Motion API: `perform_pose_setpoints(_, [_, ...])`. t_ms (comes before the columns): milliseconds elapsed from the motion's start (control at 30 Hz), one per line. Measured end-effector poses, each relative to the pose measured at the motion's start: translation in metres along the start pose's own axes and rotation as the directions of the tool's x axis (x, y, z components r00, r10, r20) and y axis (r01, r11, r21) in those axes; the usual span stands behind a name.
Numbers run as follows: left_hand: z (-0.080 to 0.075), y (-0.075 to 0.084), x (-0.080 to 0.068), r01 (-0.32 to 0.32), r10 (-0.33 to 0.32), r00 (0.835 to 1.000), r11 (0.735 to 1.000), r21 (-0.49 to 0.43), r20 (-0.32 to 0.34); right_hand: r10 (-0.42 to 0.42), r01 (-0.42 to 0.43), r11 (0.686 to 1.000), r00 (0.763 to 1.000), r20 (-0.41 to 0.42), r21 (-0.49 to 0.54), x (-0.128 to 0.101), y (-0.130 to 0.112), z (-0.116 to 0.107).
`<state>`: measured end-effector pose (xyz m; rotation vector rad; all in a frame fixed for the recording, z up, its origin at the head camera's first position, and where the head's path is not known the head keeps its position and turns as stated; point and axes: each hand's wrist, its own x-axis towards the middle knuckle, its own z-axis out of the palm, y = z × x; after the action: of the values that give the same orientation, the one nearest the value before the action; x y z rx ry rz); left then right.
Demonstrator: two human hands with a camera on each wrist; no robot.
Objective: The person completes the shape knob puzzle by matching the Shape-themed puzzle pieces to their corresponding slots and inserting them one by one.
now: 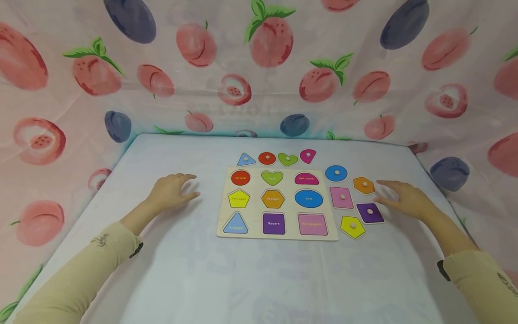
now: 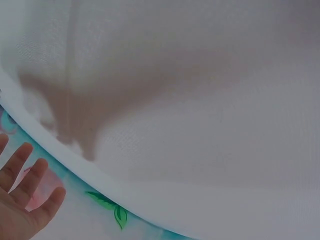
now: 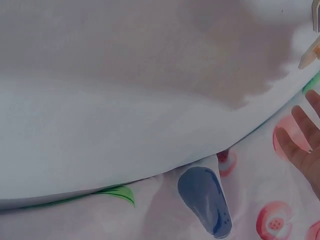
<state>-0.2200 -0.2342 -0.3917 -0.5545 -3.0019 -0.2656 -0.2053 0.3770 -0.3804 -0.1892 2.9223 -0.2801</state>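
While flat and empty, right hand (image 1: 406, 200) lies beside purple square (image 1: 370, 213).

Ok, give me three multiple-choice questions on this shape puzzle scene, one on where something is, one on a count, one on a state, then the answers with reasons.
1. Where does the loose orange hexagon lie?
A. right of the board
B. in the board's middle slot
C. left of the board

2. How many loose pieces lie in the row beyond the board?
A. two
B. four
C. six

3. How is the left hand?
A. gripping a piece
B. fist on the board
C. open, on the table, holding nothing

Answers:
1. A: the hexagon sits on the table right of the board, just ahead of the right hand.
2. B: the blue triangle, red circle, green heart and pink half round make four.
3. C: its fingers are spread loosely on the cloth left of the board, with no piece in them.
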Motion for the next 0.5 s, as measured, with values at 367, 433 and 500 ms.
perform_pose_setpoints(367, [0.004, 0.003, 0.002, -0.012, 0.012, 1.0, 0.999, -0.03, -0.002, 0.002, -0.002, 1.0, 1.0, 0.015, 0.011, 0.006, -0.009, -0.002])
perform_pose_setpoints(433, [0.005, 0.005, 0.003, -0.012, 0.012, 1.0, 0.999, -0.032, 0.002, 0.004, -0.005, 1.0, 1.0, 0.019, 0.019, 0.007, -0.013, -0.002])
perform_pose_setpoints(500, [0.006, 0.007, 0.004, -0.018, 0.018, 1.0, 0.999, -0.033, 0.011, -0.001, 0.0, 1.0, 1.0, 0.026, 0.023, 0.006, -0.017, -0.002])
